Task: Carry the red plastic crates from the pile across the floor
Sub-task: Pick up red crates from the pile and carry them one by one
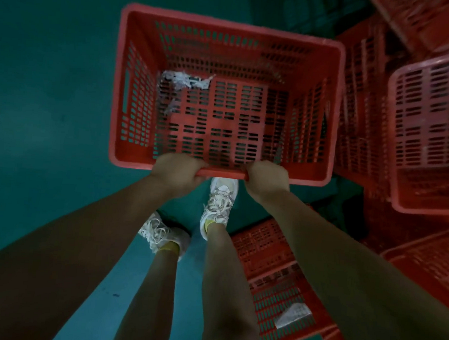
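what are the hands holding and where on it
Both the left hand and right hand grip the red crate by its near rim.

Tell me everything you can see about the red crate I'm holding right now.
The red crate is a rectangular, open-topped box of what looks like plastic, walls and bottom pierced with rows of slots, rim smooth. It appears lifted above the green floor, roughly level, beside the pile of crates. The left hand and right hand grip its near rim side by side. White shredded scraps lie in its far left corner.
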